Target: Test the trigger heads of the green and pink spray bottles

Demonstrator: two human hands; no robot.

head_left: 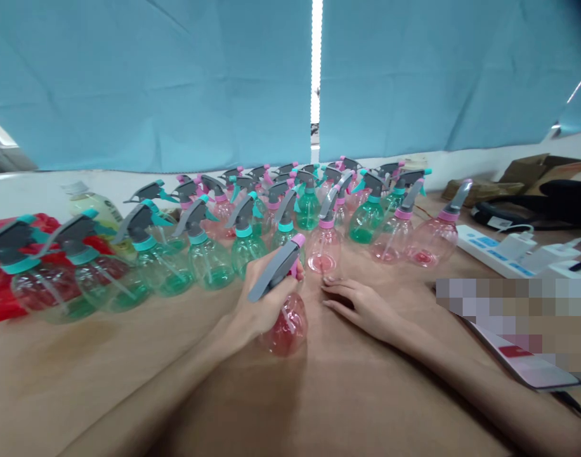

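My left hand [266, 298] is wrapped round the neck of a pink spray bottle [290, 327] with a grey and pink trigger head. The bottle stands upright or nearly so, close in front of me; whether its base touches the table cannot be told. My right hand [357, 303] rests on the table with its fingers loosely spread and holds nothing. Just beyond its fingertips stands another pink spray bottle [325, 251]. A row of green spray bottles [209, 263] with turquoise collars runs off to the left.
Several more pink and green bottles [366, 219] crowd the back of the brown table [214, 387]. To the right lie a white power strip [490, 251] with plugs, a tablet-like device [542, 368] and a cardboard box [540, 174]. A red plastic bag [2, 285] sits far left.
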